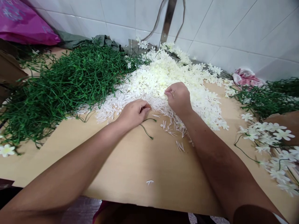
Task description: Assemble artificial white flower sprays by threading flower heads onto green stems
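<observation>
My left hand (132, 114) is closed in a pinch above the board, with a thin green artificial stem (147, 132) coming out below its fingers in two branches. My right hand (180, 98) is to the right and a little farther off, its thumb and fingers pressed together at the near edge of a heap of pale yellow-white artificial flowers (161, 70). Whatever lies between those fingertips is too small or too hidden to name. Between and behind both hands spreads a pile of thin white plastic sticks (114, 105).
A big tangle of green stems (77, 74) fills the left. Finished-looking white flowers on stems (277, 155) lie at the right, near more greenery (268, 96). Behind are a tiled wall (210, 31), a metal upright (167, 23) and a pink bag (25, 26). Cardboard (130, 174) covers the table.
</observation>
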